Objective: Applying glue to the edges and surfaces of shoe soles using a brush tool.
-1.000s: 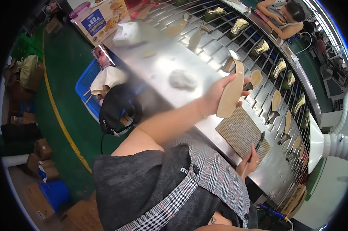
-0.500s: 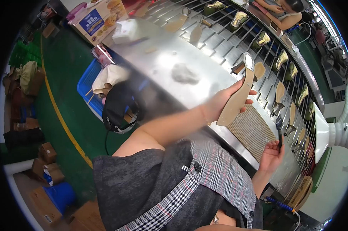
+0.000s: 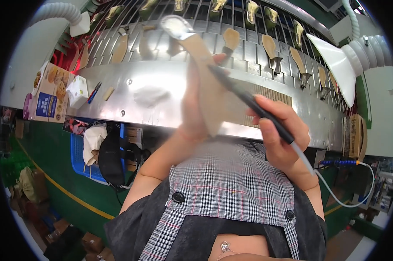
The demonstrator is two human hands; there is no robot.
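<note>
My left hand [image 3: 191, 106] grips a long tan shoe insole [image 3: 213, 102], blurred by motion, above the steel worktop's front edge. A pale, shiny pad forms the insole's far end. My right hand [image 3: 285, 128] is closed around a black pen-shaped tool [image 3: 270, 116], with a pale hose [image 3: 303, 157] running from its rear end. The tool's tip overlaps the insole in view; whether they touch I cannot tell. Beyond my hands, tan soles with dark heels, such as this sole [image 3: 269, 47], lie on the slatted conveyor [image 3: 248, 65].
Gold-and-green shoe forms [image 3: 251, 12] stand along the rack at the back. A white funnel-shaped duct [image 3: 335, 65] hangs at right. To the left are a printed carton [image 3: 53, 93], a tissue pack [image 3: 78, 91] and pens [image 3: 93, 92]. Below stands a blue basket [image 3: 78, 161] beside a black bag [image 3: 111, 158].
My view has turned toward the worktop. The black tool, formerly held out at the right, now crosses in front of the insole. The insole stays in my left hand.
</note>
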